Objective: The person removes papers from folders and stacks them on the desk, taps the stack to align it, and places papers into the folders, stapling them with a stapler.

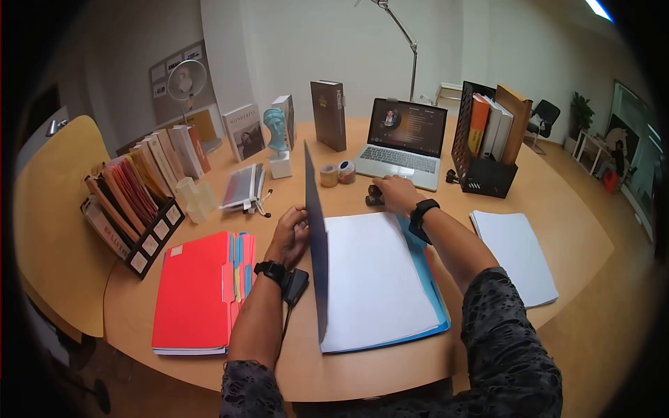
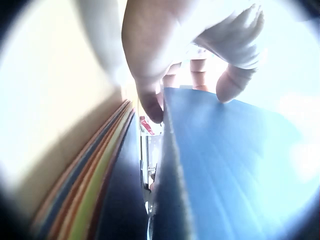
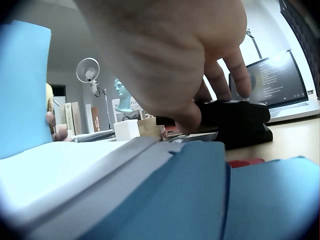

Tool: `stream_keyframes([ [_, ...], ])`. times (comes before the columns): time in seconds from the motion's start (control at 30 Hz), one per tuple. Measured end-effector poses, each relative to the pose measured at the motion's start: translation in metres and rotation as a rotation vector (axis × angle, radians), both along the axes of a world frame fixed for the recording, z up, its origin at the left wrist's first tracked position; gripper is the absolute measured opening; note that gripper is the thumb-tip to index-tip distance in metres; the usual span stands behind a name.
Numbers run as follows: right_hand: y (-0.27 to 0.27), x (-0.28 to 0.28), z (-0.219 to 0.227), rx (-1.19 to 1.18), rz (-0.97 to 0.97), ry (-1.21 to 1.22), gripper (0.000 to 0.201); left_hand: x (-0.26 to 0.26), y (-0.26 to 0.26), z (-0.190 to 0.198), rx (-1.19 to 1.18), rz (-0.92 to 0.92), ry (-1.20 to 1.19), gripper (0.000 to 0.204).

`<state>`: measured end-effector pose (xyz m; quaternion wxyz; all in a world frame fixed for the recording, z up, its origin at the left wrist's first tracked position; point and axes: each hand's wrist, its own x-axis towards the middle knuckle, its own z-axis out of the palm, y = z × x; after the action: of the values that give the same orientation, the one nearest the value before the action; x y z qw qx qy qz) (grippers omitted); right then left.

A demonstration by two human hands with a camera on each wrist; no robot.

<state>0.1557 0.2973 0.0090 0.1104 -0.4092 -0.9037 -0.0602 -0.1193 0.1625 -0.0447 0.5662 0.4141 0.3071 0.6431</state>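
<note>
A blue file folder [image 1: 446,317] lies on the table with a stack of white paper [image 1: 376,279] inside. Its dark blue cover [image 1: 315,230] stands nearly upright along the left side. My left hand [image 1: 287,233] holds that cover by its edge; in the left wrist view the thumb is on one side of the blue cover [image 2: 215,150] and the fingers are on the other. Beyond the paper's far edge, my right hand [image 1: 398,195] grips a black desk tool [image 1: 374,196] that looks like a hole punch [image 3: 235,120], thumb and fingers around its top.
Red folders [image 1: 191,292] lie at left, a white paper stack [image 1: 516,258] at right. Behind stand a laptop [image 1: 401,139], tape rolls [image 1: 328,175], a teal bust [image 1: 277,129], a black book holder [image 1: 491,177] and a file rack [image 1: 150,240].
</note>
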Motion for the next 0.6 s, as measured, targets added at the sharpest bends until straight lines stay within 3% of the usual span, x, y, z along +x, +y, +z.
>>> stream_keyframes([
  [0.1,0.002,0.013,-0.006,0.023,0.042,0.190,0.040,0.006,-0.001,-0.001,0.015,0.018,-0.118,0.018],
  [0.17,0.008,0.019,-0.003,-0.044,-0.056,0.477,0.050,0.002,0.003,-0.004,-0.007,-0.018,-0.140,0.018],
  [0.23,0.007,0.037,-0.002,-0.124,-0.098,0.527,0.057,0.006,0.000,0.000,-0.028,-0.034,-0.128,0.017],
  [0.3,0.000,0.055,-0.002,-0.513,-0.108,0.805,0.056,0.007,0.000,0.000,-0.033,-0.022,-0.110,0.016],
  [0.37,-0.005,0.070,-0.009,-0.524,-0.097,0.821,0.054,0.006,0.003,-0.003,-0.045,-0.025,-0.028,0.014],
  [0.43,-0.032,0.083,-0.001,-0.749,-0.051,0.975,0.055,0.007,0.006,-0.005,-0.056,0.000,-0.007,0.015],
  [0.6,-0.067,0.096,-0.007,-0.806,-0.045,1.030,0.039,0.016,-0.003,0.014,-0.106,-0.013,0.076,0.021],
])
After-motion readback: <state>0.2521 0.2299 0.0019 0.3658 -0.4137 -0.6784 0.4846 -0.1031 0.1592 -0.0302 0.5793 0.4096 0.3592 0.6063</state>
